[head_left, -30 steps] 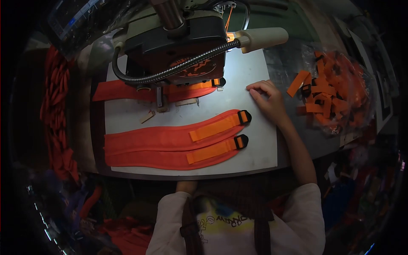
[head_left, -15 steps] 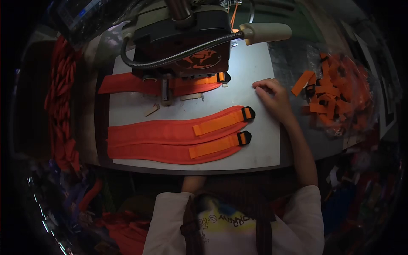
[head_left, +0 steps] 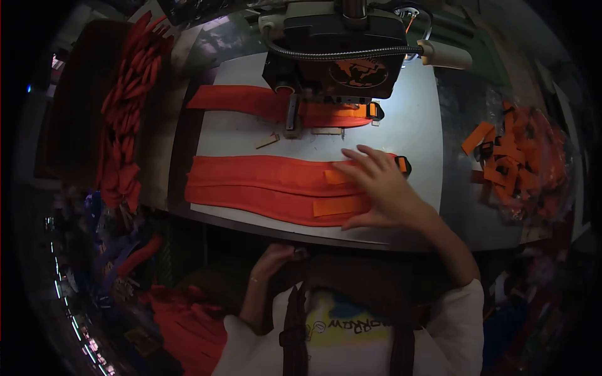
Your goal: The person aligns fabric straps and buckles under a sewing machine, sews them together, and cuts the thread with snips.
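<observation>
Two red padded straps lie side by side on the white work plate [head_left: 295, 147]: an upper strap [head_left: 257, 171] and a lower strap [head_left: 257, 202]. Each carries an orange webbing piece; a black buckle [head_left: 405, 166] shows at the upper one's right end. My right hand [head_left: 389, 191] is spread over their right ends, covering the lower buckle; whether it touches them I cannot tell. My left hand [head_left: 273, 257] is below the table's front edge, fingers curled near a small shiny thing I cannot make out. A third red strap [head_left: 241, 100] lies under the sewing machine [head_left: 338, 72].
A clear bag of orange webbing pieces with black buckles [head_left: 517, 166] sits at the right. Many red straps [head_left: 128, 113] hang in a bundle at the left. A lamp [head_left: 446, 55] on a flexible neck crosses the machine. Red cloth [head_left: 188, 326] lies below left.
My right hand has moved left and down from the bare plate onto the two straps, fingers spreading. My left hand has come into sight below the table edge. The view has shifted.
</observation>
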The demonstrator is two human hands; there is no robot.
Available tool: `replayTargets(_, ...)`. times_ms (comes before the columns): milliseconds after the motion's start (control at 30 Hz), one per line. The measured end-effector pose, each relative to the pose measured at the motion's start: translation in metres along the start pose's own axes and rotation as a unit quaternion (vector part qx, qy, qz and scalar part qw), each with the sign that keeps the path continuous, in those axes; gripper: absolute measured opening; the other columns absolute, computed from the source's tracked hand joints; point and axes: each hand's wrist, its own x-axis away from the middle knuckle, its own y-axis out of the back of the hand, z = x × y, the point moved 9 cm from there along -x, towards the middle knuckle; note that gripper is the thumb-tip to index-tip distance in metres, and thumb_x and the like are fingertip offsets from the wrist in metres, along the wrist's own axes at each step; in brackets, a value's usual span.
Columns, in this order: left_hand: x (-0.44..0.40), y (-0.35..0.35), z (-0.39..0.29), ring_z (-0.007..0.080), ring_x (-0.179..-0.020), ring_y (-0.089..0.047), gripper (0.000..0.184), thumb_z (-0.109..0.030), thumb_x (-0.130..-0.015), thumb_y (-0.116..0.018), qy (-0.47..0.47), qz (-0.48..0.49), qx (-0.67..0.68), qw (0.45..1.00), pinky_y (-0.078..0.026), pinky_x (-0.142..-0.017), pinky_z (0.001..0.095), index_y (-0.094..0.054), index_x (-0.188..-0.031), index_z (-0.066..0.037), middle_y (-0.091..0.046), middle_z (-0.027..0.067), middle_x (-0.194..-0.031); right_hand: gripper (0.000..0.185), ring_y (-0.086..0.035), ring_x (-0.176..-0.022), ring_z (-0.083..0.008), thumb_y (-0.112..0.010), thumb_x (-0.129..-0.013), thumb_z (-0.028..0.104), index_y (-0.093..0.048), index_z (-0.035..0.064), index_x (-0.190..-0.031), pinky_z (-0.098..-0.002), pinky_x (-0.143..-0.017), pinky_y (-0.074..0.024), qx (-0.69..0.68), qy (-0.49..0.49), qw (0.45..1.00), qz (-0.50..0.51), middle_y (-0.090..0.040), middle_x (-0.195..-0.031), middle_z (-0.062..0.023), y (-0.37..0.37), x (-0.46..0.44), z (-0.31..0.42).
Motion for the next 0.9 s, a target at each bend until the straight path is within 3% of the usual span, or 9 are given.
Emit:
replayTargets(67, 0.048, -0.030, -0.039, 0.0314, -0.084, -0.062, 0.020, -0.014, -0.076, -0.065, -0.050, 0.140, 0.052, 0.988, -0.050, -0.075, 0.0330, -0.047, -0.068, -0.007, -0.060, 0.0201, -0.093, 0.085, -0.036, -0.120, -0.0353, -0.071, -0.064, 0.054, -0.040, 0.0084, -0.128, -0.0481, -0.097, -0.0310, 0.049, 0.016, 0.999, 0.019, -0.037, -0.133, -0.0159, -0.028, -0.005, 0.019)
replayTargets(400, 0.078, -0.076, -0.180, 0.0282, -0.069, -0.065, 0.024, -0.020, -0.077, -0.066, -0.277, 0.197, 0.052, 0.939, -0.054, -0.063, 0.0301, -0.047, -0.067, -0.009, -0.061, 0.0210, -0.084, 0.077, -0.040, -0.103, -0.0357, -0.072, -0.062, 0.026, -0.038, 0.0048, -0.128, -0.0495, -0.091, -0.0315, 0.124, -0.003, 0.986, 0.111, -0.041, -0.119, -0.0196, -0.050, 0.061, 0.047)
replayTargets(467, 0.073, -0.093, -0.210, 0.0263, -0.071, -0.065, 0.023, -0.018, -0.079, -0.064, -0.314, 0.153, -0.049, 0.936, -0.054, -0.062, 0.0295, -0.046, -0.067, -0.009, -0.062, 0.0194, -0.085, 0.068, -0.041, -0.103, -0.0352, -0.067, -0.062, 0.012, -0.040, 0.0012, -0.124, -0.0466, -0.090, -0.0342, 0.211, -0.062, 0.972, 0.083, -0.041, -0.118, -0.0200, -0.038, 0.092, 0.041)
replayTargets(500, 0.065, -0.102, -0.220, 0.0239, -0.071, -0.064, 0.023, -0.017, -0.081, -0.063, -0.315, 0.124, -0.098, 0.936, -0.052, -0.062, 0.0273, -0.047, -0.066, -0.009, -0.063, 0.0166, -0.084, 0.051, -0.045, -0.088, -0.0339, -0.058, -0.068, 0.005, -0.045, -0.0033, -0.116, -0.0401, -0.082, -0.0378, 0.191, -0.066, 0.979, 0.039, -0.045, -0.105, -0.0219, -0.016, 0.099, 0.048)
replayTargets(600, 0.022, -0.123, -0.236, 0.0189, -0.071, -0.062, 0.022, -0.017, -0.081, -0.062, -0.306, 0.084, -0.214, 0.924, -0.050, -0.064, 0.0253, -0.049, -0.066, -0.009, -0.063, 0.0136, -0.084, 0.051, -0.052, -0.093, -0.0276, -0.060, -0.063, -0.002, -0.049, -0.0005, -0.113, -0.0370, -0.083, -0.0403, 0.125, -0.191, 0.974, 0.003, -0.054, -0.106, -0.0123, 0.031, 0.155, 0.034)
replayTargets(667, -0.017, -0.134, -0.234, 0.0152, -0.069, -0.058, 0.022, -0.018, -0.081, -0.062, -0.265, 0.079, -0.272, 0.922, -0.047, -0.065, 0.0242, -0.050, -0.065, -0.009, -0.062, 0.0108, -0.081, 0.057, -0.057, -0.091, -0.0266, -0.060, -0.053, -0.011, -0.058, 0.0051, -0.107, -0.0336, -0.081, -0.0436, 0.034, -0.364, 0.929, 0.056, -0.060, -0.101, -0.0109, 0.073, 0.226, 0.013)
replayTargets(767, -0.066, -0.152, -0.217, 0.0124, -0.065, -0.053, 0.023, -0.018, -0.082, -0.062, -0.198, 0.101, -0.301, 0.927, -0.044, -0.063, 0.0222, -0.050, -0.064, -0.008, -0.060, 0.0057, -0.077, 0.045, -0.062, -0.071, -0.0197, -0.063, -0.057, -0.008, -0.063, 0.0008, -0.101, -0.0281, -0.064, -0.0497, -0.357, -0.597, 0.719, 0.009, -0.066, -0.089, -0.0095, 0.072, 0.417, -0.003)
replayTargets(833, -0.086, -0.156, -0.212, 0.0108, -0.063, -0.049, 0.023, -0.018, -0.082, -0.062, -0.160, 0.112, -0.335, 0.922, -0.043, -0.062, 0.0215, -0.050, -0.065, -0.008, -0.059, 0.0033, -0.076, 0.042, -0.064, -0.073, -0.0202, -0.071, -0.060, -0.001, -0.062, -0.0012, -0.101, -0.0296, -0.061, -0.0524, -0.244, -0.665, 0.705, 0.024, -0.067, -0.087, -0.0102, 0.057, 0.486, 0.015)
replayTargets(900, -0.097, -0.161, -0.220, 0.0103, -0.062, -0.047, 0.023, -0.018, -0.081, -0.063, -0.215, 0.079, -0.492, 0.840, -0.041, -0.060, 0.0214, -0.050, -0.066, -0.007, -0.058, 0.0023, -0.078, 0.039, -0.064, -0.072, -0.0193, -0.070, -0.063, 0.002, -0.062, -0.0007, -0.102, -0.0286, -0.061, -0.0522, -0.252, -0.679, 0.689, 0.036, -0.067, -0.086, -0.0098, 0.044, 0.494, 0.024)
